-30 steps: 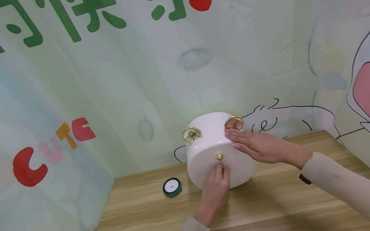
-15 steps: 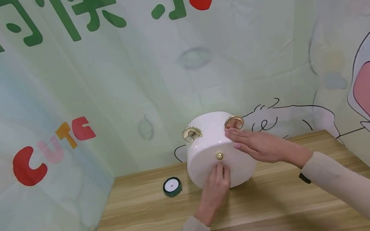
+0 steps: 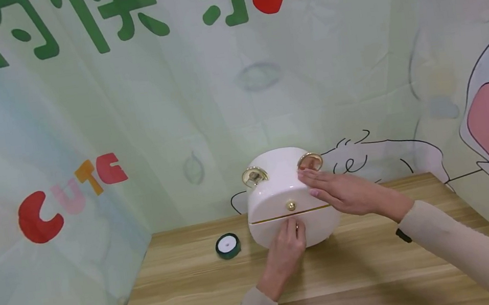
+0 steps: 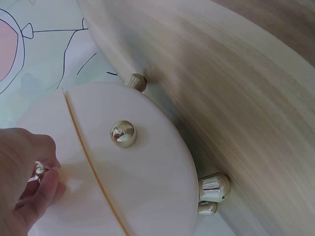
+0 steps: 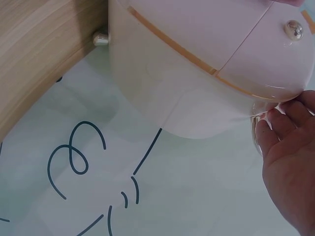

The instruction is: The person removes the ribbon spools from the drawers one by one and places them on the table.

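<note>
Pinching a gold knob (image 4: pixel 40 170) on a round white box (image 3: pixel 274 196) with the left hand (image 3: pixel 284 250), the right hand (image 3: pixel 351 193) laid with fingers extended on its upper side.
Glossy, with gold ring-shaped ears (image 3: pixel 247 170), the box stands on the wooden table (image 3: pixel 180 300), a gold-edged seam (image 3: pixel 272 219) running below its upper knob (image 3: pixel 290 205). The left wrist view alone shows the lower knob (image 4: pixel 123 133) beyond a second seam (image 4: pixel 92 167); the head view alone shows the dark-rimmed spool (image 3: pixel 228 246), near the box on its left.
</note>
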The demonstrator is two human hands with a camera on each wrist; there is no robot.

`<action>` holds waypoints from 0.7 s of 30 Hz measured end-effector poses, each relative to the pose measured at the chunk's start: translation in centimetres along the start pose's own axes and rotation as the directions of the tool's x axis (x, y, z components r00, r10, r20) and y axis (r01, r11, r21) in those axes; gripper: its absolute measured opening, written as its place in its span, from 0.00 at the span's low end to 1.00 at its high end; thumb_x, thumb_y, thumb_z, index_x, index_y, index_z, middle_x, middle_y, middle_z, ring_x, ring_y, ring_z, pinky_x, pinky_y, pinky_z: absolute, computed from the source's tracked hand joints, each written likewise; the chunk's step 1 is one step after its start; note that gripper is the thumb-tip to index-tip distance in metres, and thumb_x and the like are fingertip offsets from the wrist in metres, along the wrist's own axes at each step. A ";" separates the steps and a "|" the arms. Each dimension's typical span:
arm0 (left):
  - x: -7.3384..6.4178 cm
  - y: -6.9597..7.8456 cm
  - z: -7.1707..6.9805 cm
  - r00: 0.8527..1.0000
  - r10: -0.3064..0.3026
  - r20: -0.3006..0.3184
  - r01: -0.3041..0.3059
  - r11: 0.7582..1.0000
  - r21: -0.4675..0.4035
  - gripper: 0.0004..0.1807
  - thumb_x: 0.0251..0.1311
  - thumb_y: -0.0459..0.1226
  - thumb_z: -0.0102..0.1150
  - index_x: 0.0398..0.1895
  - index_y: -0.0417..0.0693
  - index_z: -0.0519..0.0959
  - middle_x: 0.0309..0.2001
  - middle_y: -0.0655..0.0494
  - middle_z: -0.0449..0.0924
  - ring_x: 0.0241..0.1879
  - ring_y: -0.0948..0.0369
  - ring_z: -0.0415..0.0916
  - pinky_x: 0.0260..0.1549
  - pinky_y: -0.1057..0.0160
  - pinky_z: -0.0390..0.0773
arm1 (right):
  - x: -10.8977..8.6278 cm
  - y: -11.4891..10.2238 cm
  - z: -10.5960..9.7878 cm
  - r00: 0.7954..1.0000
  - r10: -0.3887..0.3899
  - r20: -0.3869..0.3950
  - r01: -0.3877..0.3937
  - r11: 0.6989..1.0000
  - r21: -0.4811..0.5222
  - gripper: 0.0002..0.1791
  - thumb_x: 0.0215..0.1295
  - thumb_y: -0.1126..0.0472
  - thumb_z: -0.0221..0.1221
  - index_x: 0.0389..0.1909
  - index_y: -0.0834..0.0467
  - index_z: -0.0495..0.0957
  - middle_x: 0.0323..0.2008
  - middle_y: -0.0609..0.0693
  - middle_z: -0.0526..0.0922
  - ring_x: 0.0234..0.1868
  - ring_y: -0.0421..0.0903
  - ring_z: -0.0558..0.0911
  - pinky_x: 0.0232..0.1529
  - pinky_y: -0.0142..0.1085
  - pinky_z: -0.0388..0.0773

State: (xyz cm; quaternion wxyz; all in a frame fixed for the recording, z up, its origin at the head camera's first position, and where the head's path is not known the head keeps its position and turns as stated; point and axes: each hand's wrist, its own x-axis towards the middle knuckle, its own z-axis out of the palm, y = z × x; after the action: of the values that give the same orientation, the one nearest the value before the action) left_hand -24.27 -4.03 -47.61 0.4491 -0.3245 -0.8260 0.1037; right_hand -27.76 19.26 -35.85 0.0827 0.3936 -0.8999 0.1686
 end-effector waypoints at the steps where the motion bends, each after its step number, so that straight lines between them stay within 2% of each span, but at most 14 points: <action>1: 0.0 0.0 -0.1 1.000 0.002 0.015 -0.002 1.000 0.001 0.22 0.78 0.27 0.33 0.47 0.39 0.83 0.43 0.49 0.83 0.40 0.60 0.84 0.40 0.70 0.85 | 0.0 0.0 0.0 1.000 0.002 0.002 -0.002 1.000 0.002 0.30 0.85 0.50 0.44 0.82 0.54 0.59 0.83 0.49 0.59 0.83 0.52 0.61 0.77 0.54 0.67; 4: -0.1 0.1 -0.6 0.999 0.007 0.052 -0.007 1.000 0.006 0.08 0.74 0.31 0.56 0.48 0.41 0.84 0.44 0.50 0.84 0.42 0.61 0.84 0.44 0.70 0.86 | 0.0 -0.1 -0.1 1.000 0.016 0.013 -0.016 1.000 0.010 0.31 0.85 0.49 0.44 0.82 0.53 0.58 0.83 0.48 0.58 0.84 0.52 0.60 0.77 0.55 0.66; 6: -0.3 0.2 -0.9 0.998 0.013 0.066 -0.014 1.000 0.014 0.11 0.67 0.36 0.69 0.49 0.42 0.84 0.45 0.51 0.85 0.42 0.61 0.84 0.46 0.70 0.86 | 0.0 -0.1 0.0 1.000 0.022 0.015 -0.023 1.000 0.007 0.31 0.85 0.48 0.43 0.82 0.53 0.58 0.83 0.49 0.58 0.84 0.52 0.60 0.77 0.55 0.66; 8: -0.5 0.3 -1.2 0.997 0.023 0.071 -0.024 0.999 0.023 0.13 0.64 0.37 0.72 0.49 0.43 0.84 0.45 0.52 0.85 0.42 0.62 0.84 0.47 0.69 0.86 | 0.0 0.0 0.0 0.999 0.029 0.016 -0.029 1.000 0.004 0.31 0.86 0.48 0.43 0.83 0.53 0.57 0.83 0.49 0.58 0.83 0.53 0.60 0.77 0.56 0.66; 9: -0.6 0.4 -1.4 0.997 0.029 0.072 -0.031 0.999 0.029 0.11 0.67 0.37 0.70 0.49 0.43 0.84 0.45 0.52 0.85 0.42 0.62 0.84 0.47 0.69 0.86 | 0.0 0.0 0.0 0.999 0.032 0.016 -0.032 0.999 0.004 0.31 0.85 0.47 0.43 0.83 0.53 0.57 0.83 0.49 0.58 0.83 0.53 0.60 0.77 0.56 0.66; 11: -0.8 0.5 -1.6 0.997 0.043 0.064 -0.045 0.998 0.037 0.08 0.75 0.33 0.57 0.49 0.43 0.84 0.44 0.52 0.85 0.42 0.62 0.84 0.47 0.69 0.86 | 0.0 0.0 0.0 0.999 0.035 0.015 -0.035 0.999 0.003 0.31 0.85 0.47 0.43 0.83 0.53 0.57 0.83 0.49 0.58 0.83 0.53 0.60 0.77 0.56 0.66; 13: -1.0 0.6 -1.9 0.998 0.050 0.047 -0.052 0.998 0.033 0.18 0.81 0.29 0.40 0.47 0.42 0.84 0.43 0.51 0.85 0.41 0.61 0.84 0.46 0.69 0.86 | 0.0 -0.1 0.0 0.999 0.035 0.013 -0.035 0.999 0.005 0.31 0.85 0.47 0.43 0.82 0.53 0.58 0.83 0.49 0.58 0.83 0.53 0.60 0.77 0.56 0.66; 15: -1.1 0.7 -2.1 0.998 0.054 0.028 -0.055 0.998 0.033 0.28 0.81 0.27 0.26 0.46 0.42 0.84 0.43 0.50 0.85 0.41 0.61 0.85 0.46 0.68 0.86 | 0.0 -0.1 0.1 0.999 0.031 0.012 -0.031 1.000 0.003 0.31 0.85 0.48 0.43 0.82 0.53 0.58 0.83 0.49 0.58 0.83 0.53 0.60 0.77 0.55 0.67; 17: -1.3 0.8 -2.3 0.998 0.055 0.014 -0.055 0.998 0.023 0.32 0.80 0.25 0.21 0.45 0.42 0.84 0.42 0.50 0.85 0.41 0.60 0.85 0.46 0.68 0.87 | 0.0 -0.1 0.1 1.000 0.028 0.011 -0.028 1.000 0.001 0.31 0.85 0.48 0.44 0.82 0.54 0.58 0.83 0.49 0.58 0.83 0.53 0.60 0.77 0.55 0.67; 21: -1.5 0.9 -2.7 0.998 0.058 0.011 -0.058 0.998 0.014 0.33 0.79 0.25 0.20 0.45 0.42 0.85 0.43 0.50 0.86 0.42 0.61 0.86 0.46 0.68 0.87 | 0.0 -0.2 0.1 1.000 0.031 0.007 -0.031 1.000 -0.003 0.31 0.85 0.48 0.44 0.82 0.54 0.58 0.83 0.49 0.58 0.83 0.53 0.61 0.76 0.55 0.68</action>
State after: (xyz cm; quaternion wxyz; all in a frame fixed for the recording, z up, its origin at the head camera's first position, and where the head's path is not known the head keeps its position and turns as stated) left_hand -21.12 -4.55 -47.48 0.4436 -0.3446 -0.8179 0.1243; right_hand -27.65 19.10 -35.89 0.0777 0.3802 -0.9063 0.1672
